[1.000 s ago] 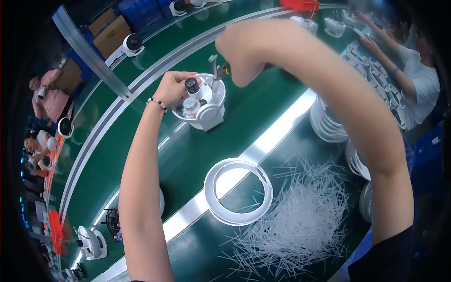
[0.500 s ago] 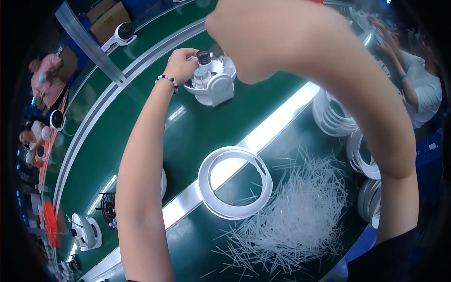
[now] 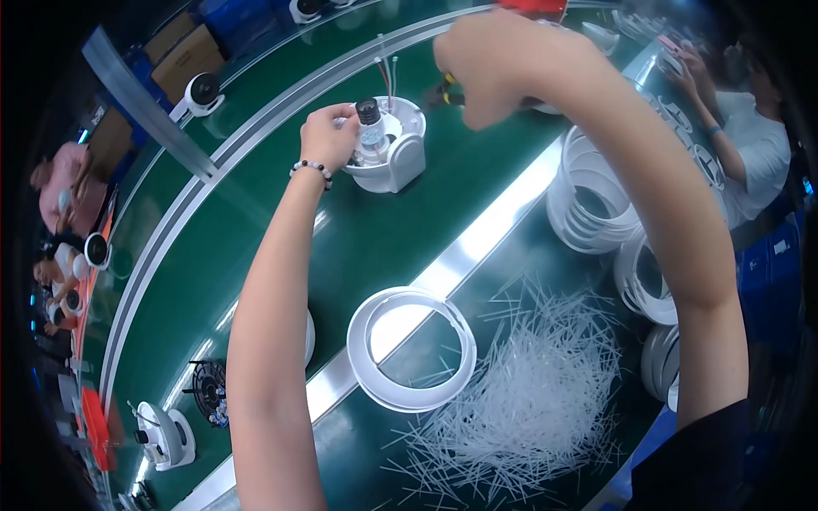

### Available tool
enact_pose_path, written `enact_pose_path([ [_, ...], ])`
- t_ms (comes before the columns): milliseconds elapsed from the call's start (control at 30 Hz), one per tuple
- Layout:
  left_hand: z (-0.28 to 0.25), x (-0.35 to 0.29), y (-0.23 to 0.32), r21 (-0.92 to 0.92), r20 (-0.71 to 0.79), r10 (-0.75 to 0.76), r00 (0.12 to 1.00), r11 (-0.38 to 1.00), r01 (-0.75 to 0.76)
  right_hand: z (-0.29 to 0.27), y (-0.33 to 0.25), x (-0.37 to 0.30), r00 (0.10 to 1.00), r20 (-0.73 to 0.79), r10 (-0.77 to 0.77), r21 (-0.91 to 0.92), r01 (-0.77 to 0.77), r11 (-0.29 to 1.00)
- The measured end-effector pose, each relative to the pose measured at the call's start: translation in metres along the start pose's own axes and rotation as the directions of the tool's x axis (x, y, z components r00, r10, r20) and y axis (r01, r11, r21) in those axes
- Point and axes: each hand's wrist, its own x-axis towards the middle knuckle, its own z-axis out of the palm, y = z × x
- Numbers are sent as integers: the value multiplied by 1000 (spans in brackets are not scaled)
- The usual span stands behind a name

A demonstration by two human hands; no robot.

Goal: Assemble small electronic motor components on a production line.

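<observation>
A round white plastic housing (image 3: 400, 166) stands on the green work surface at the far side. Inside it rises a pale fitting topped by a black ribbed cylinder (image 3: 368, 111), and thin wires (image 3: 391, 78) stick up behind. My left hand (image 3: 330, 136), with a beaded bracelet at the wrist, is closed on the housing's left side, fingertips close to the cylinder; the exact grip is partly hidden. To the right, in the air, my right hand (image 3: 490, 72) is closed around pliers (image 3: 445, 92) with yellow and black handles. The plier jaws point toward the housing, apart from it.
Nearer lies a white ring (image 3: 362, 375), beside a heap of thin translucent strips (image 3: 537, 400). Stacked white rings (image 3: 567, 204) line the right side. A black round part (image 3: 207, 393) and a white device (image 3: 166, 436) sit lower left. Other people work at both sides.
My right hand has moved right, away from the housing, bringing the pliers and the upright wires into view. The left hand stays at the housing. The whole view has shifted slightly.
</observation>
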Motion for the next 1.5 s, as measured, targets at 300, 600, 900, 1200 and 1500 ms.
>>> enact_pose_path([
  [300, 11, -8, 23, -152, 106, 181, 978, 975, -164, 37, -7, 22, 989, -113, -100, -207, 75, 976],
  [600, 25, 1, 21, -121, 46, 324, 945, 941, -317, 48, 11, 20, 985, -144, -96, -226, 62, 972],
  [900, 40, 4, 34, -160, 63, 313, 948, 941, -300, 64, 25, 8, 973, -208, -101, -186, 62, 981],
  [1200, 58, -7, 42, -75, -61, 298, 953, 950, -302, 86, 30, 5, 951, -297, -87, -56, 74, 996],
  [1500, -90, -75, 85, -534, -185, 154, 971, 814, -231, 20, 79, -38, 572, -811, 127, 275, 180, 945],
])
